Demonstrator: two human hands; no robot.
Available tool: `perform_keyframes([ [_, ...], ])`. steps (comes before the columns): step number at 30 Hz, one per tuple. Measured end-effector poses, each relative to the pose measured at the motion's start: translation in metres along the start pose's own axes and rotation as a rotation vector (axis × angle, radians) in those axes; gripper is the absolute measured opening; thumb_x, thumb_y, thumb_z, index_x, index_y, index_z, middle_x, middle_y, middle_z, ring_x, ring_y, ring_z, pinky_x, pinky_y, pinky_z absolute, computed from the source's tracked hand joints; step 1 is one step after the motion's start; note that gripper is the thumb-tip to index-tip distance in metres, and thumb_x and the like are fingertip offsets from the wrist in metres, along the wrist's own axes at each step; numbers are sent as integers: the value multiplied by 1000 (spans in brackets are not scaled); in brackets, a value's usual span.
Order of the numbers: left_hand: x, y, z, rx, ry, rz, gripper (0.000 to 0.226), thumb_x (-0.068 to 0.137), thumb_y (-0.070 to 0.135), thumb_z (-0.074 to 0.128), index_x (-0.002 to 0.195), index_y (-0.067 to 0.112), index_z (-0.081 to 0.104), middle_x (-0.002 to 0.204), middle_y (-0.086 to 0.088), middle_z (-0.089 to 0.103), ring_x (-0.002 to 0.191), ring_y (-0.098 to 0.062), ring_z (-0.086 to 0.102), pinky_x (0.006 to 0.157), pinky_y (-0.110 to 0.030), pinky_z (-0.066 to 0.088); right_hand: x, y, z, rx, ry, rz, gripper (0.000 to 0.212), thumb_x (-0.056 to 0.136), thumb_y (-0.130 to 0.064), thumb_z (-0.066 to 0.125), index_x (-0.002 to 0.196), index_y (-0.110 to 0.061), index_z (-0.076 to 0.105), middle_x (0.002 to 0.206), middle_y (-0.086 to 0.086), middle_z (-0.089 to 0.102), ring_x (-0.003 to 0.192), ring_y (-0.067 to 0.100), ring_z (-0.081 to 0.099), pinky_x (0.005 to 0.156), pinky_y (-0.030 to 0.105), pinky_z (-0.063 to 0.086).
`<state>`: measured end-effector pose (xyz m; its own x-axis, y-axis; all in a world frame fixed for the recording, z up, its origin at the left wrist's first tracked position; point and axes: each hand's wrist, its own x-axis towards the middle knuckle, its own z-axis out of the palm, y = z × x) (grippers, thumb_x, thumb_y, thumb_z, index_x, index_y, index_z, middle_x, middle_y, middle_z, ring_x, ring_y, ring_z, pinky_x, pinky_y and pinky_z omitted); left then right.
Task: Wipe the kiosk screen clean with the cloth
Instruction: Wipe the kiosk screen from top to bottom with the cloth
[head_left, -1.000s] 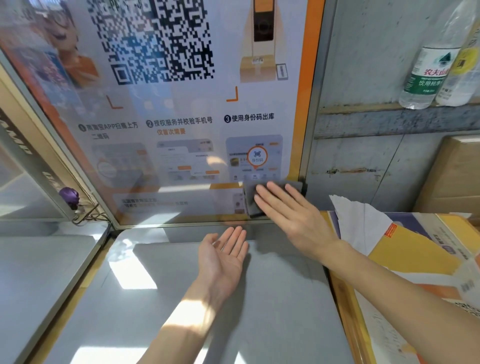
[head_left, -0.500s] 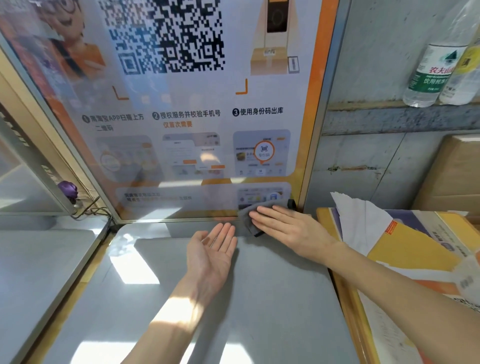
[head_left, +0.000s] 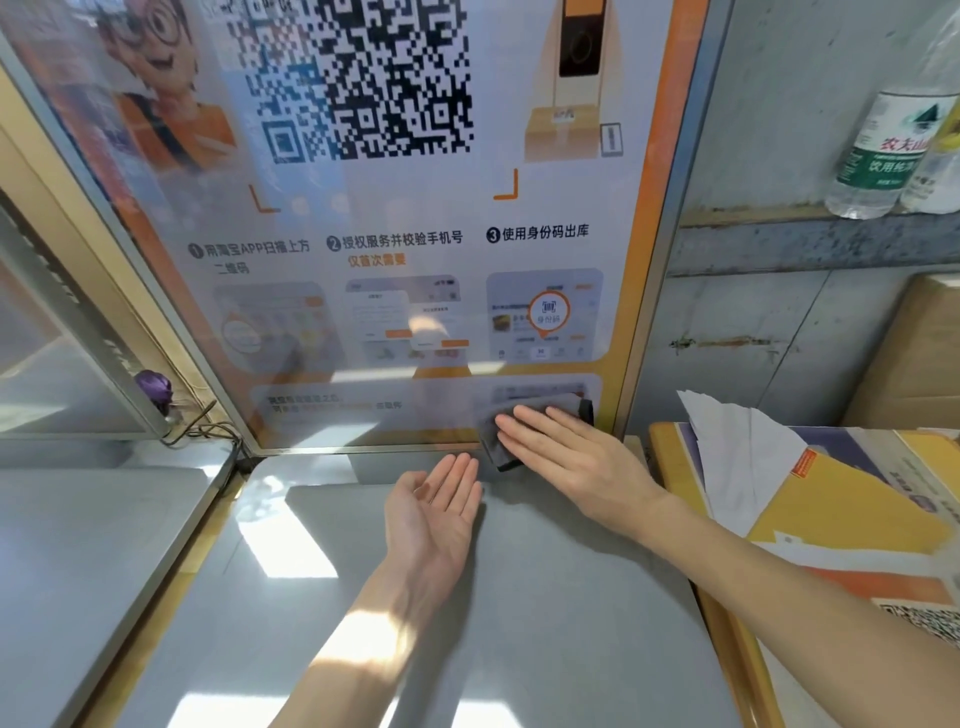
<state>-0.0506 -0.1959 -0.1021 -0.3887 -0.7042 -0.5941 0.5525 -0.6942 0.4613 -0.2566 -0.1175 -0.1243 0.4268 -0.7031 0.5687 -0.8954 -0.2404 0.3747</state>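
R hand (head_left: 569, 460) flat on cloth (head_left: 558, 402)

The fingers (head_left: 535, 425) of my right hand (head_left: 576, 460) are pressing a dark grey cloth (head_left: 497, 456). The kiosk screen (head_left: 415, 312) is showing a black-and-white pixelled code, with black and orange lettering on white, inside an orange border. The desk (head_left: 545, 623) is lying plain grey, with sunlight painting pale patches across it. A bottle (head_left: 883, 156) is wearing a green-and-white label with red characters, and a box (head_left: 852, 525) is glowing yellow and orange.
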Motion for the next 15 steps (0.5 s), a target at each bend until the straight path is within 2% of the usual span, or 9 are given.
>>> perform_keyframes([
  [3,1,4,-3,-9,-8,-6,42,104,16,35,133,-6,57,137,-23,63,131,-34,59,114,-43,44,-26,3,-3,-4,-140,-47,74,86,4,79,153,-5,50,162,10,44,151,22,40,123,40,33],
  [5,2,7,-5,-13,-12,-6,42,104,16,35,134,-6,57,136,-22,64,130,-33,59,114,-43,44,-34,6,-6,-8,-180,-60,73,88,1,79,154,-5,49,162,9,43,150,21,42,123,39,33],
  [9,3,10,-8,-15,-5,0,45,105,16,35,139,-6,55,137,-21,64,127,-33,61,113,-42,44,-21,2,-8,-8,-167,-73,65,96,2,68,156,-5,45,165,10,41,153,22,38,124,39,33],
  [12,4,13,-10,-6,-6,5,46,105,16,35,140,-5,54,139,-20,63,129,-32,60,113,-42,44,5,-9,-7,-40,-121,-84,54,102,0,47,156,-5,46,165,10,40,153,24,37,126,40,30],
  [15,4,19,-12,10,8,17,47,104,13,33,142,-5,53,140,-20,63,131,-31,59,114,-42,43,40,-15,-9,-49,7,-15,53,103,4,43,156,-4,45,164,13,40,154,27,36,128,43,27],
])
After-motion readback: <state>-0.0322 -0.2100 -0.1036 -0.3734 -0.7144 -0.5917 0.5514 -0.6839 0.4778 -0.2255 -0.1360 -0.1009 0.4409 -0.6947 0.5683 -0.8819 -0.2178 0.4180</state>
